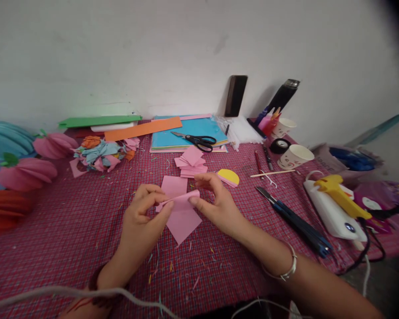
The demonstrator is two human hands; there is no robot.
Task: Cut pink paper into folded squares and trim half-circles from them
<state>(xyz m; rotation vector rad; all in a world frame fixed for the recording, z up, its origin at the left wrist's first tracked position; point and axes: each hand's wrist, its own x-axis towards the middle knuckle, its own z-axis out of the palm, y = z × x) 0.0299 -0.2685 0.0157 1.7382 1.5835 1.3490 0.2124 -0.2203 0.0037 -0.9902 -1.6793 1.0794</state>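
- Worktop (43,266): red plaid, woven look, thin bits (171,266) strewn over it.
- Left edge: rounded pleated paper shapes (25,173); crumpled mixed scraps (101,153) beside them.
- Upper centre: scissors (199,140), black loops, on blue sheet (166,138); small pink stack (192,163) below.
- Pink sheet (186,198): frame centre, smooth, matte, top edge curled over; flat pink pieces (182,227) under.
- Left hand (142,219): pinching sheet.
- Right hand (224,206): fingers (208,179) parted, thumb at curl's right end.

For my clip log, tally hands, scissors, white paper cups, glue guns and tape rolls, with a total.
Hands at the folded pink paper (left hand, right hand): 2
Scissors: 1
White paper cups: 2
Yellow glue gun: 1
Black tape roll: 1
Total: 7
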